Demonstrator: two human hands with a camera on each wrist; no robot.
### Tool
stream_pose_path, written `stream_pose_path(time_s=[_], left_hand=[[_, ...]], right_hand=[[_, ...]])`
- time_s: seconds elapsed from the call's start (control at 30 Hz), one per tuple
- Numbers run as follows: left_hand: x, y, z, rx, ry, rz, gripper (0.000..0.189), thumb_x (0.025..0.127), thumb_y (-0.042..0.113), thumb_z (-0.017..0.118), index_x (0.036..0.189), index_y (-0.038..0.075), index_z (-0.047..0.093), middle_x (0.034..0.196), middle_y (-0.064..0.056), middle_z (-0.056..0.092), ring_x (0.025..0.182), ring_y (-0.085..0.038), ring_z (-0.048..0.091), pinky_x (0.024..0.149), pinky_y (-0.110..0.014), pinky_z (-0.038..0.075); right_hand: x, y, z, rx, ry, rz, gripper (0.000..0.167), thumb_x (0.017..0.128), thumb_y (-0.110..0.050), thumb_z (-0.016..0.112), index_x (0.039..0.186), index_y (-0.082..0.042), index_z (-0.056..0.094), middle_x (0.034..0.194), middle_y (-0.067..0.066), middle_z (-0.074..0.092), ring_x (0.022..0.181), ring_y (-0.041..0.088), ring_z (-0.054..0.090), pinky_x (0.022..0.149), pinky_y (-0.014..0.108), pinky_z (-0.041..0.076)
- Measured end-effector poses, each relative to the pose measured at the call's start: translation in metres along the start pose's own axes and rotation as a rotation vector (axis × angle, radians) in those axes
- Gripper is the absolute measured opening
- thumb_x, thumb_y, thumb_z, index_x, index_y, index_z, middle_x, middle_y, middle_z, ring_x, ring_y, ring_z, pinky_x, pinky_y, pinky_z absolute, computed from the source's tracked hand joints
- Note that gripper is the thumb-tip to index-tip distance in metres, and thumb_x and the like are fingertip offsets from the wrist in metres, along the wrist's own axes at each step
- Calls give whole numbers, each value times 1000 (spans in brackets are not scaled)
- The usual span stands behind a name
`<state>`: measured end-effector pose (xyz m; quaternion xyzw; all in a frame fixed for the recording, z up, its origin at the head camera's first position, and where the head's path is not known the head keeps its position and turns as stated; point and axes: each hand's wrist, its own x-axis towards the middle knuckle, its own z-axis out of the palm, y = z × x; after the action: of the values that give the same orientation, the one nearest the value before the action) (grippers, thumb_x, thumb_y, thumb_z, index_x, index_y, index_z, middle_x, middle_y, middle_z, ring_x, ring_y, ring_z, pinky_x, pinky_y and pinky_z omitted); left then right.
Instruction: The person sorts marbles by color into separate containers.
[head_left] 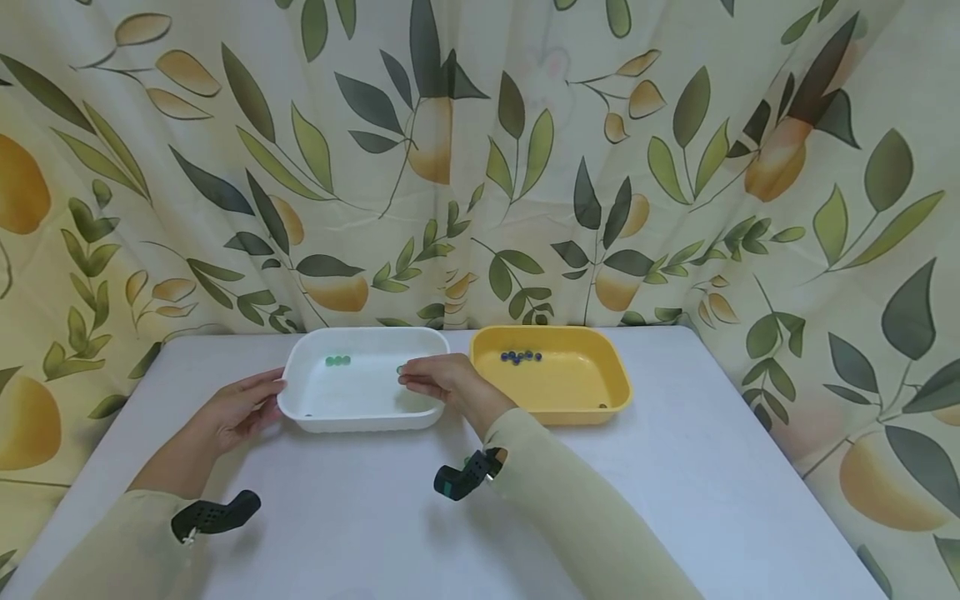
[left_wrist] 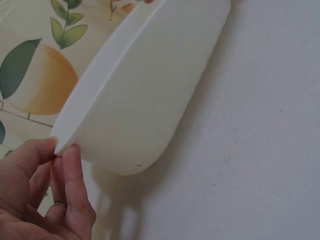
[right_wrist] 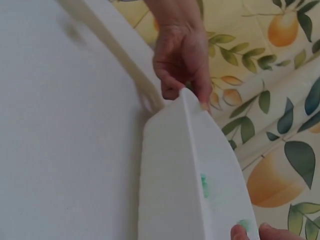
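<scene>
On the table stands a white tray point(head_left: 360, 421). My left hand point(head_left: 242, 407) pinches its left rim between thumb and fingers; the left wrist view shows the thumb point(left_wrist: 42, 149) on the rim and fingers below it. Inside, green marbles point(head_left: 338, 361) sit in a short row toward the back left. My right hand point(head_left: 450, 379) reaches over the tray's right side, thumb and fingers close together, with another green marble point(head_left: 400, 369) at the fingertips. The right wrist view shows this green marble point(right_wrist: 243, 223) right at the fingertips, partly hidden by them.
Right of the white tray, close beside it, stands a yellow tray point(head_left: 555, 417). Several dark blue marbles point(head_left: 517, 357) lie at its back left, and a single dark marble point(head_left: 602, 407) near its front right corner. A leaf-and-fruit patterned curtain point(head_left: 525, 192) hangs behind the white-covered table point(head_left: 360, 517).
</scene>
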<state>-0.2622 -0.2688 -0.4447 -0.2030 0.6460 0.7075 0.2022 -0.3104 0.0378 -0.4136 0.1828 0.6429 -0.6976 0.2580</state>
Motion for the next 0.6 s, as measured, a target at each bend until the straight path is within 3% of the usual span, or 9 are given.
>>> stream_pose_path(time_s=[0.17, 0.4, 0.6], left_hand=[[0, 2, 2, -2, -5, 1, 53, 96, 22, 66, 146, 22, 48, 83, 7, 64, 72, -5, 62, 71, -18, 58], [0, 0, -2, 43, -21, 9, 65, 98, 23, 62, 155, 15, 31, 85, 9, 61, 74, -5, 60, 71, -16, 57], [0, -1, -1, 32, -12, -4, 58, 97, 23, 64, 150, 21, 42, 86, 9, 62, 75, -5, 60, 73, -17, 57]], right_hand=[[-2, 1, -1, 0, 35, -27, 20, 85, -5, 76, 105, 1, 73, 92, 13, 76, 82, 20, 75, 71, 21, 59], [-5, 3, 0, 26, 0, -30, 20, 87, -4, 73, 106, 2, 73, 92, 13, 75, 88, 22, 74, 72, 21, 59], [-3, 4, -2, 22, -1, -28, 19, 87, -6, 74, 104, 1, 73, 93, 13, 75, 88, 22, 74, 72, 21, 59]])
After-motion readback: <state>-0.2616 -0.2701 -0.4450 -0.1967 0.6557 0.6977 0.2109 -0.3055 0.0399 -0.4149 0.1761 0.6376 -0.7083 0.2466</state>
